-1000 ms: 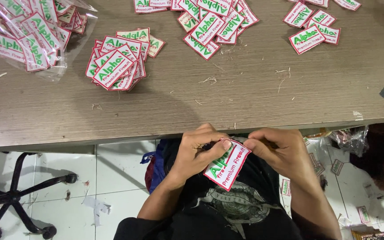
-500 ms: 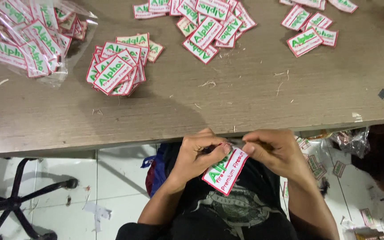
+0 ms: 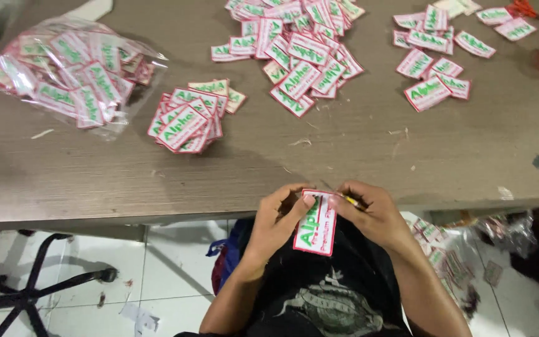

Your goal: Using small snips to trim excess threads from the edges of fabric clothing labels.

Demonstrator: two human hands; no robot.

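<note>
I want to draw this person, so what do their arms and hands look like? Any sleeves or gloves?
Both arms are bare up to the elbows, so no sleeves show. The left hand and the right hand wear no gloves, and I can see no rings or watch. The person wears a black shirt with a pale printed picture on the front.

table [image 3: 369, 162]: grey wood-grain, spans upper frame | bag [image 3: 73, 75]: clear, full of patches, upper left | stack [image 3: 188, 115]: patches, left of centre | pile [image 3: 297, 47]: patches, top centre | cluster [image 3: 435, 68]: patches, upper right | threads [image 3: 400, 134]: loose scraps, centre right
</note>
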